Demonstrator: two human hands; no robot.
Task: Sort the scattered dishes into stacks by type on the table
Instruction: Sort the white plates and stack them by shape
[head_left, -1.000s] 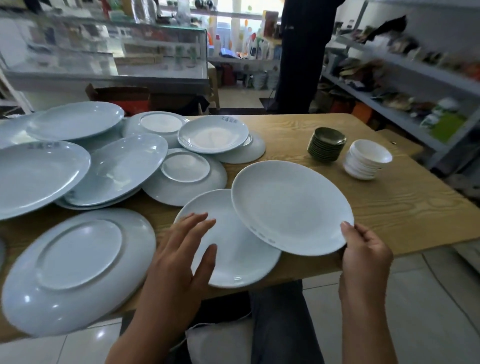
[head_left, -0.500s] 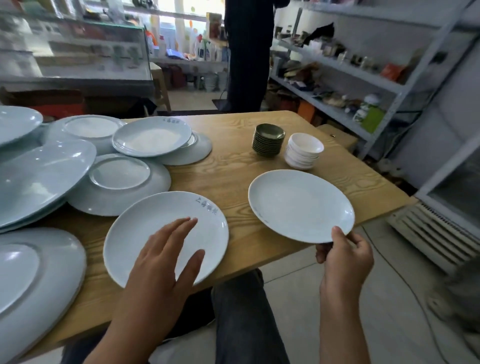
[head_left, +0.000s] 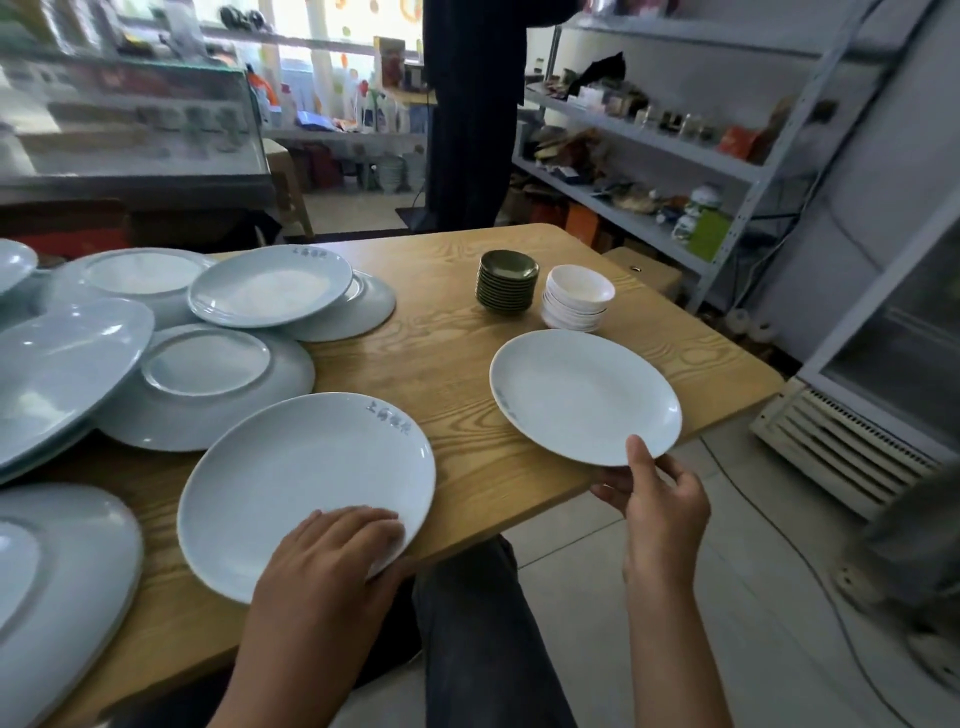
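My right hand (head_left: 655, 496) grips the near rim of a white plate (head_left: 584, 396), thumb on top, near the wooden table's (head_left: 447, 364) right front corner. My left hand (head_left: 332, 551) lies with curled fingers on the near rim of a second white plate (head_left: 301, 483) with blue lettering, lying at the front edge. Several pale plates lie scattered to the left, some upside down (head_left: 208, 384), one upright (head_left: 270, 285) on others. A stack of dark saucers (head_left: 507, 280) and a stack of small white bowls (head_left: 576, 304) stand at the far right.
A large upturned plate (head_left: 57, 582) overhangs the front left. A person in dark clothes (head_left: 470, 114) stands beyond the table. Metal shelving (head_left: 675, 150) with clutter runs along the right, and a white appliance (head_left: 883, 415) stands on the floor at right.
My right hand has carried its plate to the right, off the lettered plate. My left hand came down from hovering onto the lettered plate's near rim. The view swung right.
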